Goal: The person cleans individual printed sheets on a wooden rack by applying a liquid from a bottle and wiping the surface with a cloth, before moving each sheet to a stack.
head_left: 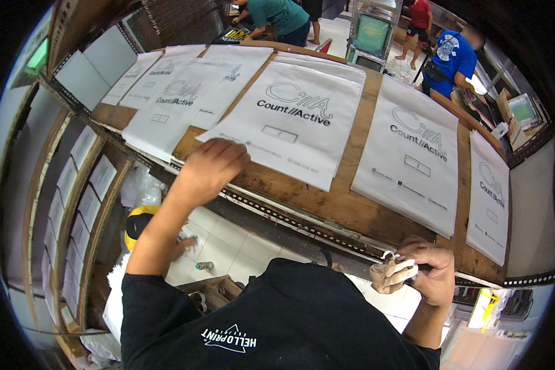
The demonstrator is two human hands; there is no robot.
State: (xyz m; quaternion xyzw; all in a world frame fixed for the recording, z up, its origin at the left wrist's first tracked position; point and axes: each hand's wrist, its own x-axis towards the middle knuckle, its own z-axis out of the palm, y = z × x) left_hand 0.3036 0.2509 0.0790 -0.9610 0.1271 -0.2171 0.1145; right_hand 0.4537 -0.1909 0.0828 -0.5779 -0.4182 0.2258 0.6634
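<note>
The left hand [212, 169] is resting at the lower left corner of the central printed sheet [302, 132], which is lying on the tabletop [271, 185]; the view is not revealing whether its fingers are gripping or merely touching. The right hand [433, 271] is holding a crumpled beige bundle [388, 275], fingers clamped around it. Uneven pulling at the corner could be creasing or skewing the sheet; a sweeping bundle could be smudging the print. The sheet is appearing thin, smooth and rectangular; stained wood is supporting it, and a perforated metal strip [277, 215] is edging the front
</note>
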